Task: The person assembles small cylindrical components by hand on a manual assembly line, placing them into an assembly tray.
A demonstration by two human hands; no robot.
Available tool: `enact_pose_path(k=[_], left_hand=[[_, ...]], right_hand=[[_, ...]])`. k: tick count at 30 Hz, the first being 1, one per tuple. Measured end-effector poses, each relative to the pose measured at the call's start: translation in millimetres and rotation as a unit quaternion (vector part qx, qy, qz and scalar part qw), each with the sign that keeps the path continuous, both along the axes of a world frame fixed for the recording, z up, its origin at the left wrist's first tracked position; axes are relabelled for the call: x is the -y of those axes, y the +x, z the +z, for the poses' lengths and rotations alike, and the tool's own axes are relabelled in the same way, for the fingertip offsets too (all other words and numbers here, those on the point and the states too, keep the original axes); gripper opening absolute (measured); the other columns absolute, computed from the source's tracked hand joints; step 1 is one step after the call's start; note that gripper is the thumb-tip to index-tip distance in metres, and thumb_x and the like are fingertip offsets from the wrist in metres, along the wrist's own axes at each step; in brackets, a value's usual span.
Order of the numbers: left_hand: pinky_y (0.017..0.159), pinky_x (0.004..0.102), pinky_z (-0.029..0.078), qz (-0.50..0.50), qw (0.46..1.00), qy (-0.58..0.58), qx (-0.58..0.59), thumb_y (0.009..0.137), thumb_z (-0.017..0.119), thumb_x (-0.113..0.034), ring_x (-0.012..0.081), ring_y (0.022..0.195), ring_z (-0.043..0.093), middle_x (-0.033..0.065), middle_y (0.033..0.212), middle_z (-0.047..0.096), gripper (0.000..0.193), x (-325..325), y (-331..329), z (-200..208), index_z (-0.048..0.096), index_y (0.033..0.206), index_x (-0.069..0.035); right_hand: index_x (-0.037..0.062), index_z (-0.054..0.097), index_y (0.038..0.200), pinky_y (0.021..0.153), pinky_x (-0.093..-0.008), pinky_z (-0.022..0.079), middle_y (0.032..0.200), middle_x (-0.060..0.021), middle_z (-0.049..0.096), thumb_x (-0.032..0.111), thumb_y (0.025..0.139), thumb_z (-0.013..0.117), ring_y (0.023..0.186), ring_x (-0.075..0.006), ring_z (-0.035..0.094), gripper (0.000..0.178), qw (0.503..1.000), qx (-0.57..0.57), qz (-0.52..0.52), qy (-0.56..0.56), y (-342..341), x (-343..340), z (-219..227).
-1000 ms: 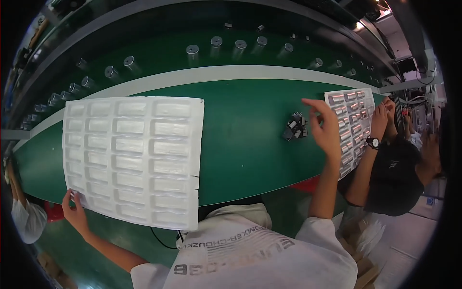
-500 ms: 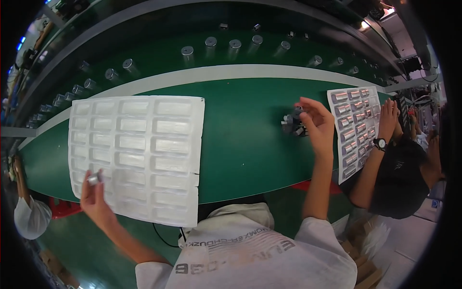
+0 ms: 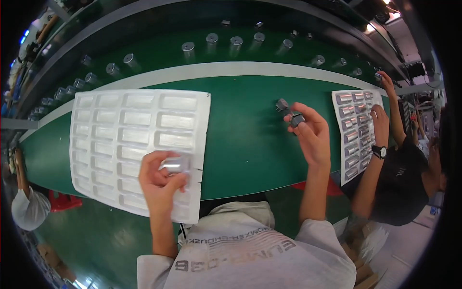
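My left hand [image 3: 161, 180] is closed round a shiny silver metal cylinder [image 3: 175, 165], slightly blurred, above the right part of a white moulded tray [image 3: 204, 120]. The tray's rectangular pockets that show hold nothing. Over the green table to the right, my right hand [image 3: 312, 132] pinches a small dark grey end cap [image 3: 297, 119] between thumb and fingers. A second dark grey piece [image 3: 282, 105] with prongs shows just beyond the fingertips; whether it rests on the table or is held, I cannot tell.
Silver cylinders [image 3: 236, 44] stand in a spaced row on the green strip behind a white rail [image 3: 231, 69]. At right, a co-worker's hands [image 3: 380, 126] work by a tray [image 3: 337, 130] filled with silver cylinders. Another person [image 3: 30, 209] sits at far left, near a red stool [image 3: 65, 201].
My left hand has moved right across the tray with the silver cylinder. My right hand has closed on a dark end cap from the cluster. The co-worker has raised one hand toward the row.
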State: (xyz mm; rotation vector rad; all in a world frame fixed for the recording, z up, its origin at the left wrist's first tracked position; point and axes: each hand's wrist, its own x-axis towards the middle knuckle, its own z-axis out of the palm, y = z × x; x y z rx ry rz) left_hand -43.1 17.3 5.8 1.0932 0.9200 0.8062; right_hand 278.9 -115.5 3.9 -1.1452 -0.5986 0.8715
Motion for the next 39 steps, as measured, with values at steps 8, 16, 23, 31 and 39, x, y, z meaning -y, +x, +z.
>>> enact_pose_path(k=[8,16,23,31,39], left_hand=[[0.065,0.0286,0.060,-0.066,0.980,-0.115,0.151,0.083,0.065,0.009,0.0253,0.089,0.071,0.0199,0.123,0.058,0.029,15.2,39.9,2.2,0.064,0.111,0.004],[0.084,0.0355,0.061,-0.034,0.995,0.001,0.098,0.087,0.066,0.006,0.0315,0.097,0.070,0.0207,0.118,0.061,0.032,25.9,47.4,-1.9,0.059,0.118,0.006],[0.078,0.0273,0.056,0.026,0.996,-0.030,0.074,0.082,0.071,0.009,0.0208,0.098,0.067,0.0187,0.113,0.066,0.048,25.9,38.5,8.1,0.057,0.128,0.005],[0.066,0.0205,0.048,-0.074,0.992,0.082,0.053,0.088,0.076,-0.010,0.0095,0.078,0.058,0.0089,0.102,0.063,0.051,28.7,34.9,-8.9,0.058,0.134,0.002],[0.056,0.0186,0.035,-0.133,0.990,-0.023,0.031,0.107,0.044,-0.025,0.0056,0.069,0.046,0.0018,0.101,0.053,0.044,31.8,42.6,14.0,0.048,0.144,-0.001]], right_hand=[[-0.0045,0.061,0.114,0.066,-0.0323,0.055,0.126,-0.0180,0.052,-0.005,0.087,0.063,0.082,-0.0219,0.065,0.026,0.997,-0.050,0.061,0.006,-67.3,-14.9,3.2],[-0.0094,0.060,0.116,0.077,-0.0300,0.057,0.118,-0.0182,0.057,-0.005,0.087,0.068,0.092,-0.0205,0.066,0.031,0.995,0.020,0.094,0.017,-109.2,-28.6,9.2],[-0.0082,0.061,0.114,0.083,-0.0313,0.056,0.119,-0.0240,0.062,-0.004,0.085,0.071,0.098,-0.0206,0.065,0.031,0.998,-0.042,0.049,-0.018,-109.0,-25.6,1.5],[-0.0072,0.068,0.099,0.092,-0.0387,0.053,0.117,-0.0267,0.064,-0.013,0.077,0.073,0.106,-0.0274,0.065,0.024,0.995,0.039,0.073,0.049,-110.1,-30.0,15.6],[-0.0064,0.069,0.100,0.093,-0.0356,0.053,0.117,-0.0228,0.065,-0.013,0.075,0.074,0.107,-0.0267,0.065,0.026,0.985,0.131,0.104,0.040,-122.9,-35.9,10.9]])
